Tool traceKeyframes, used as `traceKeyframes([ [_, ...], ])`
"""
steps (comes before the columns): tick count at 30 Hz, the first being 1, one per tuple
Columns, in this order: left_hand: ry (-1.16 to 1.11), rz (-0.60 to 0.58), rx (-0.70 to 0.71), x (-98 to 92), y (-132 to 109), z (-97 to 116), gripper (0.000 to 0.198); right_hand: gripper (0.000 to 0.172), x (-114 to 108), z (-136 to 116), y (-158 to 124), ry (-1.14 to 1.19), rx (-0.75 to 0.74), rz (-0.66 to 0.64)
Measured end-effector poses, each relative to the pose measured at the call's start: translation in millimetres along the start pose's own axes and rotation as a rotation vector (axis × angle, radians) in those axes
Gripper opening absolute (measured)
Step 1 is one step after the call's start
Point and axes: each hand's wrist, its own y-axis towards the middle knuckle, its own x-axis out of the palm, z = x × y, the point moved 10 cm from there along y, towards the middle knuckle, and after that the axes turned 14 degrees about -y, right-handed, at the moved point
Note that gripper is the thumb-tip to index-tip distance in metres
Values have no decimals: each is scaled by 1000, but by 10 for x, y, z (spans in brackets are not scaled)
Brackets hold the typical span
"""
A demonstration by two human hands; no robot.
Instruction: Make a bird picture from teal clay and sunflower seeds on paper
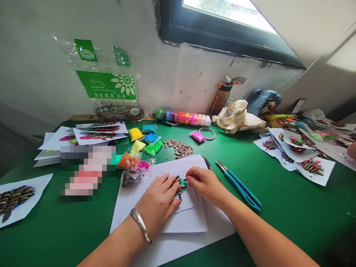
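Observation:
Sunflower seeds [180, 187] overlap on a small patch of teal clay, which lies on a white paper sheet [189, 222]. My left hand [158, 196], with a silver bracelet at its wrist, lies flat with fingers stretched over the left side of this piece and holds nothing. At the piece's right edge, my right hand [204, 183] is closed in a pinch on a dark sunflower seed, mostly hidden by the fingertips. Bags of orange clay [128, 162] and dark clay [132, 177] sit just beyond my left hand. Loose sunflower seeds [182, 149] form a pile farther back.
A blue utility knife [241, 189] and a black pen [208, 163] lie right of the paper. Finished seed pictures are stacked left [55, 142] and right [314, 167]. A brown bottle [221, 98] and cloth bag [236, 116] stand by the wall. Another person's hand [352, 151] shows at far right.

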Motion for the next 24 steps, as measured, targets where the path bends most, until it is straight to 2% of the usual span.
traceKeyframes([
  [5,3,-24,-16,31,-3,-8,39,13,67,-48,13,-22,-26,-24],
  [11,12,-62,-28,58,12,3,38,15,112,-73,-7,-194,-62,-39],
  [17,28,-75,-24,72,28,9,36,14,168,-99,-6,-261,-64,-86],
  [21,9,-38,-13,51,21,8,35,14,167,-116,-7,-283,-63,-77],
  [24,-13,-35,-15,50,16,4,35,13,83,-81,-16,-263,-44,-24],
])
